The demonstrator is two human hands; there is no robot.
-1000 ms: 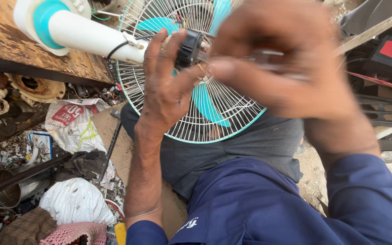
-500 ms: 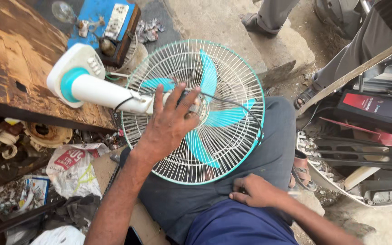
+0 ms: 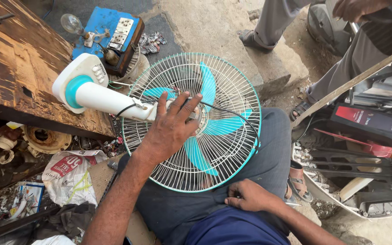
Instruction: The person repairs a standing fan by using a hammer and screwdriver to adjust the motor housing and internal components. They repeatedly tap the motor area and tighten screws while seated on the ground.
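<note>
The fan [image 3: 191, 122] lies grille-down across the person's lap, its wire guard on and 3 teal blades inside; the left hand [image 3: 171, 129] spreads flat over the motor hub, gripping nothing, and the right hand [image 3: 246, 196] rests loosely curled at the waist, seemingly empty, so I judge the work unfinished. A crumpled white bag with a red label [image 3: 66, 174] lies lower left, a blue switchboard [image 3: 107, 34] above, and a black box with a red label [image 3: 370, 123] at right.

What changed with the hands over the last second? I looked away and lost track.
The right hand came off the fan hub, where it was up close a second ago, and dropped to the lap, letting go. The left hand stayed flat on the hub, fingers spread. The fan still lies across the knees, its white neck toward the wooden bench.
</note>
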